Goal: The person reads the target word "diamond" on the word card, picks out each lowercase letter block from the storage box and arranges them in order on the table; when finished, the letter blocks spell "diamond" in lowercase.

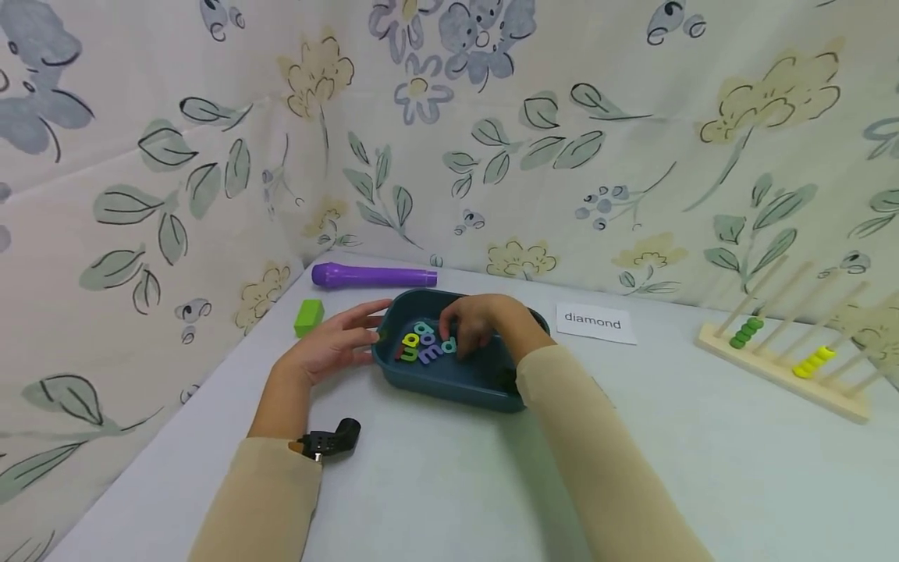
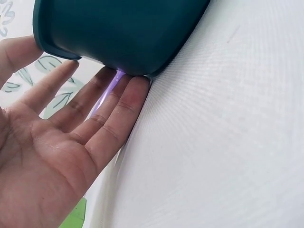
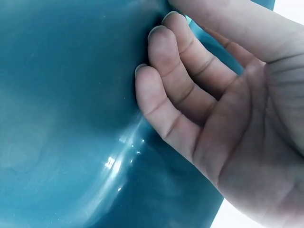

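A dark teal tub (image 1: 442, 392) stands on the table with coloured letters (image 1: 430, 354) in its left part, among them purple, yellow, green and teal ones. My left hand (image 1: 337, 343) lies against the tub's left end, fingers extended; in the left wrist view its fingertips meet the lower edge of the tub wall (image 2: 118, 33). Inside the tub, my right hand (image 1: 474, 321) reaches down with bent fingers and pinches a teal letter (image 1: 449, 345) shaped like a d. The right wrist view shows curled fingers (image 3: 164, 52) over the tub floor; the letter is mostly hidden there.
Behind the tub lies a purple toy microphone (image 1: 372, 276), with a green block (image 1: 309, 318) to its front left. A card reading "diamond" (image 1: 595, 322) lies right of the tub. A wooden abacus rack (image 1: 779, 367) with green and yellow beads stands farther right. Floral cloth (image 1: 449, 156) hangs behind.
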Demonstrator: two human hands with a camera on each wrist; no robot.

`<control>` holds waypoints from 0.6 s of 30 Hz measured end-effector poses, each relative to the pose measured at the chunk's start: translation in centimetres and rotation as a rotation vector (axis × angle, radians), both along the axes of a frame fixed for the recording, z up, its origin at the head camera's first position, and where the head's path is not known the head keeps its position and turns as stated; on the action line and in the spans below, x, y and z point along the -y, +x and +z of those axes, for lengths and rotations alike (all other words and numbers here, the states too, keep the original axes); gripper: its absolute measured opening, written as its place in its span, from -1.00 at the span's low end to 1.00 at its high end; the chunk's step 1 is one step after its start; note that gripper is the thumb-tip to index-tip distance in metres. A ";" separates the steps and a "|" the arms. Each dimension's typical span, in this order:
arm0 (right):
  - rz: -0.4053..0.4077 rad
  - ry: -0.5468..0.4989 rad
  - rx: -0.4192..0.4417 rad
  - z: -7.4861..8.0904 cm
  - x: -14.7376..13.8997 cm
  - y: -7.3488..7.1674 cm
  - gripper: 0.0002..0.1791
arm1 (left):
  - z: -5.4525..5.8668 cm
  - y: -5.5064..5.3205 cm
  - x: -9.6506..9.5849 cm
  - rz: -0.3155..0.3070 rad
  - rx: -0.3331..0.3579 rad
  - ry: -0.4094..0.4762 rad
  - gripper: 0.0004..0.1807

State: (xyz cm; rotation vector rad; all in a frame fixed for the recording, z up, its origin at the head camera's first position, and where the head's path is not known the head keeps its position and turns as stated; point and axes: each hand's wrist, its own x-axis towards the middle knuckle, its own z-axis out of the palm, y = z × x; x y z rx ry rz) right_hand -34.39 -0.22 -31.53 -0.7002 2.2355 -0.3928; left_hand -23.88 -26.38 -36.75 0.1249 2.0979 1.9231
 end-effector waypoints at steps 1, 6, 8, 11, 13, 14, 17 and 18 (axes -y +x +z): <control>0.002 -0.001 -0.002 -0.1 0.0 0.0 -0.70 | -0.1 0.0 0.0 0.003 0.003 0.006 -0.28; -0.014 -0.009 -0.010 -0.3 -0.2 0.0 -0.73 | -0.3 -0.2 -0.1 0.011 0.003 0.018 -0.29; -0.030 -0.011 -0.009 -0.2 -0.3 0.0 -0.75 | -0.3 -0.2 -0.2 -0.002 -0.006 0.019 -0.28; -0.046 -0.027 0.002 -0.2 -0.5 -0.1 -0.78 | -0.2 -0.3 -0.2 -0.010 -0.011 0.020 -0.28; -0.046 -0.041 0.013 -0.2 -0.7 -0.2 -0.79 | -0.1 -0.2 -0.2 -0.014 -0.014 0.021 -0.28; -0.045 -0.049 0.020 -0.1 -0.8 -0.2 -0.80 | -0.1 -0.2 -0.2 -0.012 -0.011 0.022 -0.28; -0.040 -0.079 0.040 -0.1 -0.9 -0.4 -0.79 | 0.1 -0.1 -0.1 -0.015 -0.008 0.024 -0.27; -0.042 -0.096 0.052 0.0 -0.9 -0.4 -0.78 | 0.1 0.0 -0.1 -0.013 -0.007 0.021 -0.28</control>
